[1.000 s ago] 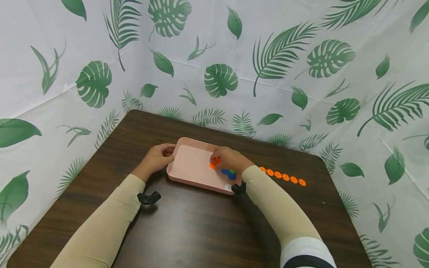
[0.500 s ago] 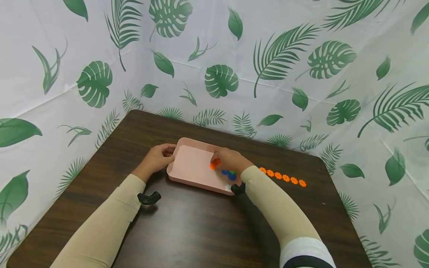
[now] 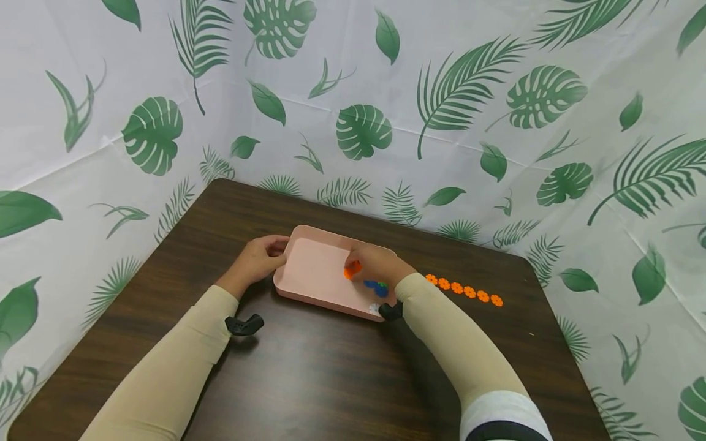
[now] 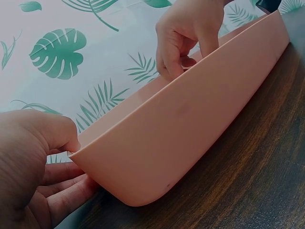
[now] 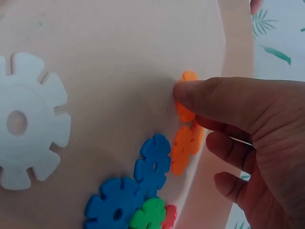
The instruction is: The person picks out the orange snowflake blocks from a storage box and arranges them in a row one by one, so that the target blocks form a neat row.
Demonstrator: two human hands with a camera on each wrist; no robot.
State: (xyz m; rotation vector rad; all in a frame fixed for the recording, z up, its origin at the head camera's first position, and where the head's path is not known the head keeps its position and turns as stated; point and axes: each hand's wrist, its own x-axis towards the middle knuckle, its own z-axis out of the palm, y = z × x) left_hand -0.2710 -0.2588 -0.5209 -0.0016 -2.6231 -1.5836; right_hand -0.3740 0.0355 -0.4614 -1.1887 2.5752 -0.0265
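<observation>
My left hand grips the left end of a pink tray. In the left wrist view the thumb lies over the rim and the fingers bend against the outer wall. Inside the tray, my right hand pinches an orange flower-shaped disc, its thumb on the face. Beside it, other orange discs overlap near the wall. Two blue discs, a green disc and a partly hidden pinkish-red disc lie close by. A white notched disc lies apart from these.
On the dark wooden table, a row of several orange discs extends to the right of the tray. Behind the table hangs a white leaf-print cloth. Each wrist carries a black mount.
The right fingers have drawn in around the orange disc, which showed more openly a second ago. My left hand and the tray stay in place.
</observation>
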